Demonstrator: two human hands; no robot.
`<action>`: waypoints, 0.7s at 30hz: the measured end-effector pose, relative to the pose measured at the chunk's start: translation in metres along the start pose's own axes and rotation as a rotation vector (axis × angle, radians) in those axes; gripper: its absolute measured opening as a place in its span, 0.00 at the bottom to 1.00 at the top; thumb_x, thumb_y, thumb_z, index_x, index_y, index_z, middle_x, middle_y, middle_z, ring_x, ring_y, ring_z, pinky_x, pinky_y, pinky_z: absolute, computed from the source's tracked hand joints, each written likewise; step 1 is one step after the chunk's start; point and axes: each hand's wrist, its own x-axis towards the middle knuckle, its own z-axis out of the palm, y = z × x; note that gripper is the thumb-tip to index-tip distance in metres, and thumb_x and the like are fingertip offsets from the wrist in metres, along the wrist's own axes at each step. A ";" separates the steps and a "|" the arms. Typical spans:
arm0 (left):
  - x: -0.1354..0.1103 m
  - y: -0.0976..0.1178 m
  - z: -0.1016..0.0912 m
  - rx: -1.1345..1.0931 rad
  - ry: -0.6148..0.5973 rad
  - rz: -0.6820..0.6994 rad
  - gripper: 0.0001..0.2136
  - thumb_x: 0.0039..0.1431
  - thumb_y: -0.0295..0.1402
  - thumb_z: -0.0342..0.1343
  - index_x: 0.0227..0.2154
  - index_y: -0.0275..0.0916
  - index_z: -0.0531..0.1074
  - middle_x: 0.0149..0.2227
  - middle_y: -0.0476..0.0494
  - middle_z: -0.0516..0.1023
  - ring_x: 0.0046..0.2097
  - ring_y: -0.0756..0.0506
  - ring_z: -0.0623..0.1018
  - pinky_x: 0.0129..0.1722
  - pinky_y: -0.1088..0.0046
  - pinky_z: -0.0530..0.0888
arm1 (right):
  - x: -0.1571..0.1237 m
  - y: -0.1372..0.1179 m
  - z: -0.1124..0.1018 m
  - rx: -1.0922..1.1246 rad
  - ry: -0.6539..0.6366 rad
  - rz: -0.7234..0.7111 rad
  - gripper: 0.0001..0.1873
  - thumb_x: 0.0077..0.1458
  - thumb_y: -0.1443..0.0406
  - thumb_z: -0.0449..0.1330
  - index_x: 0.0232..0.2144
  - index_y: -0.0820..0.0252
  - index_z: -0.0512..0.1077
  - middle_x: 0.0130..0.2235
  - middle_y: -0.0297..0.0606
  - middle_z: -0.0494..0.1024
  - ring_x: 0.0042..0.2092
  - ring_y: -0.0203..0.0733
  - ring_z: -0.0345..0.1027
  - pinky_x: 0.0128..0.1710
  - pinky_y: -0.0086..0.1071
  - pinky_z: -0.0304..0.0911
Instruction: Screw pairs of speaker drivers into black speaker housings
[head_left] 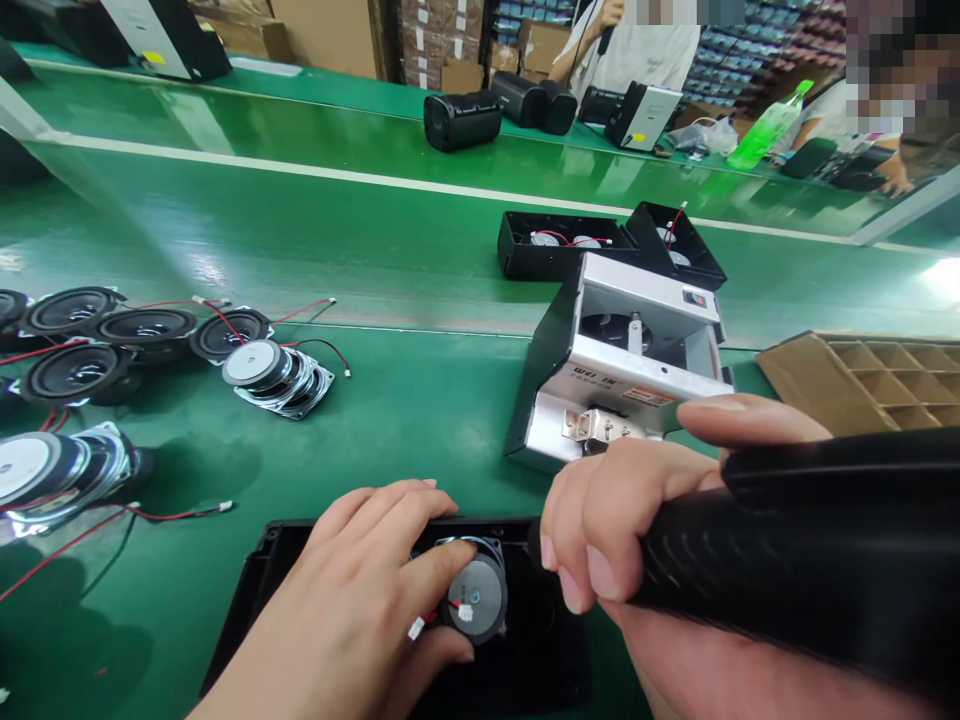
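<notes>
Gripped in the right hand (622,520), a black ribbed power screwdriver (787,560) points at the round silver-backed speaker (474,598), which the left hand (367,600) pins flat-fingered inside the black plastic housing (262,570); fastening looks underway, needing the bit lined up.

The left hand (360,600) presses a speaker (474,596) into a black housing (255,590) on the green worktop (420,400), while the right hand (622,530) grips a black power tool (810,550).

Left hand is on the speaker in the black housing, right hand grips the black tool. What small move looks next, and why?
Probably lower the black tool onto the speaker's edge. The left hand steadies the speaker inside the black housing, while the right hand holds the tool just beside it, its tip hidden behind the fingers.
</notes>
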 end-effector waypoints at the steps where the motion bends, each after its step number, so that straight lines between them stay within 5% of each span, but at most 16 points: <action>1: 0.000 0.001 0.000 -0.004 -0.004 -0.027 0.21 0.58 0.29 0.70 0.53 0.55 0.78 0.61 0.47 0.79 0.63 0.33 0.78 0.59 0.47 0.77 | 0.001 0.000 -0.001 -0.001 -0.007 -0.008 0.21 0.65 0.46 0.68 0.57 0.36 0.75 0.28 0.32 0.79 0.26 0.51 0.73 0.26 0.48 0.73; 4: 0.000 0.004 -0.002 -0.026 -0.019 -0.055 0.21 0.58 0.28 0.71 0.52 0.55 0.79 0.60 0.47 0.79 0.63 0.33 0.78 0.59 0.46 0.76 | 0.003 -0.001 -0.001 0.019 0.005 0.015 0.15 0.76 0.46 0.56 0.54 0.36 0.78 0.27 0.34 0.80 0.25 0.51 0.74 0.26 0.47 0.74; 15: 0.004 0.004 -0.001 -0.168 -0.022 -0.112 0.17 0.57 0.30 0.72 0.48 0.55 0.82 0.58 0.47 0.80 0.61 0.32 0.78 0.57 0.46 0.73 | 0.005 0.011 -0.003 0.037 -0.041 0.054 0.14 0.73 0.46 0.59 0.52 0.35 0.80 0.27 0.36 0.83 0.25 0.54 0.75 0.30 0.50 0.75; 21: 0.006 0.006 -0.004 -0.162 -0.109 -0.164 0.16 0.60 0.39 0.75 0.50 0.53 0.82 0.57 0.45 0.80 0.59 0.34 0.78 0.57 0.48 0.73 | 0.000 0.024 0.002 0.042 -0.020 0.000 0.12 0.70 0.48 0.64 0.43 0.40 0.85 0.23 0.34 0.81 0.21 0.50 0.72 0.22 0.43 0.71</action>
